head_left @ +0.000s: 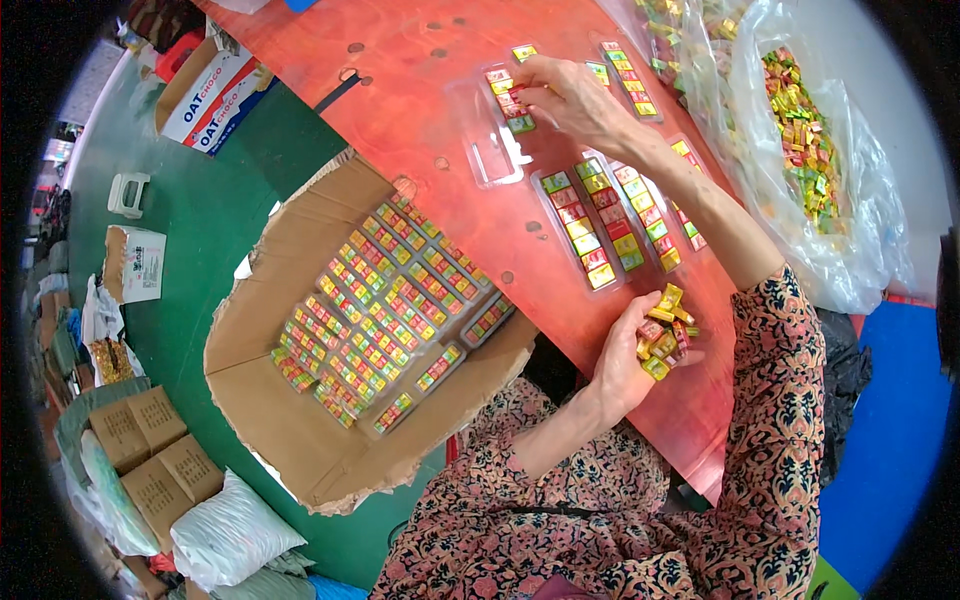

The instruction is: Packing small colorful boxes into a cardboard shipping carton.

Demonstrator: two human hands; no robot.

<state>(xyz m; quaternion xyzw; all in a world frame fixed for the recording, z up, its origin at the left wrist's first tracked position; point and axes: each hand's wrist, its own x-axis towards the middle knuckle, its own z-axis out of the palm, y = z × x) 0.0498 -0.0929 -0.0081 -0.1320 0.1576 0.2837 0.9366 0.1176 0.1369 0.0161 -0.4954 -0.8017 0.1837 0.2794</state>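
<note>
My left hand (628, 358) is cupped around a small heap of wrapped candies (664, 335) in yellow, red and gold foil, held low over the near part of the red table. Farther away, my right hand (570, 98) reaches over a clear plastic tray (490, 155), its thumb and fingers pinched at a red wrapped candy. One column of that tray holds a row of candies (498, 85); its left column is bare. Nearer to me lies another clear tray (578, 232) with two full rows of candies, and a similar filled tray (645, 215) sits to its right.
Left of the table, a large open cardboard box (285, 245) holds many filled trays (385, 300). A clear plastic bag (875, 240) of loose candies stands at the right. Cartons (165, 455), a white sack (235, 530) and a white stool (128, 195) are on the green floor.
</note>
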